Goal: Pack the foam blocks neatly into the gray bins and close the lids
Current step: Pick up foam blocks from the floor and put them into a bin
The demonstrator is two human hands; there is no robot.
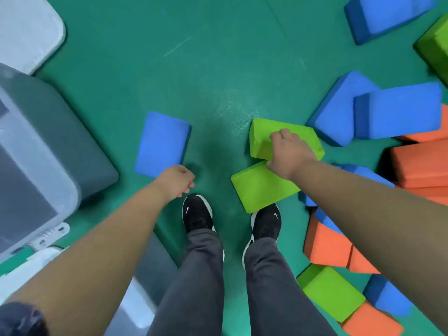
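Green floor (218,69). The right hand (288,154) grips the green block (298,134) at centre; the left hand (175,180) hangs loose, empty, by a blue block (162,141). Lift squarely, toward the bin (80,146) at left.

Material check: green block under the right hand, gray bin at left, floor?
Green block: likely dense foam, matte, softly rounded edges, no gloss. Gray bin: looks like molded plastic, smooth satin wall, rounded corners. Floor: probably rubber or vinyl matting, fine texture, light scuff marks.
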